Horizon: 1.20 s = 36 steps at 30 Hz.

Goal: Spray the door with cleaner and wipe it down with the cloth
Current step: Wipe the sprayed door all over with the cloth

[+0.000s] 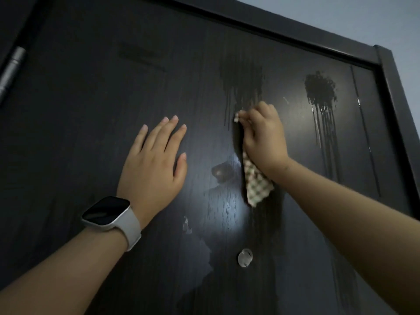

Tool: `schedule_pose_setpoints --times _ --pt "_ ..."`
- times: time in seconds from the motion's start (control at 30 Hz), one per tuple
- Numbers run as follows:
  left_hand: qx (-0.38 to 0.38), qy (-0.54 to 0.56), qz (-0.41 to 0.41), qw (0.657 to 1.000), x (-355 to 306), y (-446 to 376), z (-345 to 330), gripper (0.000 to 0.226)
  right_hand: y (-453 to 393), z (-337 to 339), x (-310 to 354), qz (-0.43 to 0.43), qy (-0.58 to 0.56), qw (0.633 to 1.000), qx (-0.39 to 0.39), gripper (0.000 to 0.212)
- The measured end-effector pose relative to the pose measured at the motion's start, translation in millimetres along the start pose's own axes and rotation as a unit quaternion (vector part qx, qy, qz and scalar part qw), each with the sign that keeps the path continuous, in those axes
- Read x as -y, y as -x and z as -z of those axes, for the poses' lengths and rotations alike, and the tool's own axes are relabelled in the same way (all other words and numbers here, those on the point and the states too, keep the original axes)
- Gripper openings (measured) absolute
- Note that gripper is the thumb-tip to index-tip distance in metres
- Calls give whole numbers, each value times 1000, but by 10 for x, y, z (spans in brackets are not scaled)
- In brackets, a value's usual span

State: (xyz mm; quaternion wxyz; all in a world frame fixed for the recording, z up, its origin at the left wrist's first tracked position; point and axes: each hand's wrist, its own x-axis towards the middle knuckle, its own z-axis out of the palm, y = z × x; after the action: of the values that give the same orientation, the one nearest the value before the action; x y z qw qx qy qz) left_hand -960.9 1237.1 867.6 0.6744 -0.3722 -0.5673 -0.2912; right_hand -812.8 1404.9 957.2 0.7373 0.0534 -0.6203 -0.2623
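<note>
the door (91, 110) is very dark brown, almost black, with a fine vertical wood grain and darker wet streaks; the cloth (255, 183) is checked in green and reddish brown on cream; the watch (109, 212) has a black face and pale grey strap; the hinge (12, 64) is silver

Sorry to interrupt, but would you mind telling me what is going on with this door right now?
A person is cleaning a dark door. The right hand grips a checked cloth against the door, just below a wet patch of spray with drips running down. The left hand, with a watch on its wrist, rests flat on the door. A second sprayed patch further right is not yet wiped.
</note>
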Motion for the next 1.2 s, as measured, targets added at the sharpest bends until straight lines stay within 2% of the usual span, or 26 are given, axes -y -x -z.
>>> schedule_pose_setpoints --times 0.13,0.23,0.37,0.47,0.53,0.7,0.77,0.87,1.0,1.1,1.2 --pt "-1 4 0 1000 -1 -3 -11 54 397 101 73 39 -25 999 24 14" --pt "-3 2 -1 1000 16 -11 -17 54 173 68 0 63 -4 997 35 17" --pt "3 5 -3 1000 10 0 -22 54 -410 -93 -206 -6 60 998 18 22" --pt "0 1 -1 1000 15 0 -20 54 -415 -136 -173 -18 66 998 -5 19" --pt "2 0 0 1000 15 -1 -10 55 -212 -68 -58 0 46 999 -7 17" --pt "10 0 -4 1000 12 -14 -7 55 228 143 31 57 -38 995 66 13" --pt "13 0 -5 1000 19 -12 -16 55 49 117 -74 39 -34 997 65 15" --pt "9 2 -6 1000 28 -16 -30 54 -267 -31 -191 -34 -5 999 29 14" --pt "5 11 -4 1000 29 -13 -30 55 -255 -117 -67 -90 5 996 2 12" --pt "-3 17 -4 1000 26 -16 -38 53 151 -32 353 -16 -36 999 19 9" --pt "2 10 -8 1000 20 -33 -33 53 654 79 820 92 -101 985 108 19"
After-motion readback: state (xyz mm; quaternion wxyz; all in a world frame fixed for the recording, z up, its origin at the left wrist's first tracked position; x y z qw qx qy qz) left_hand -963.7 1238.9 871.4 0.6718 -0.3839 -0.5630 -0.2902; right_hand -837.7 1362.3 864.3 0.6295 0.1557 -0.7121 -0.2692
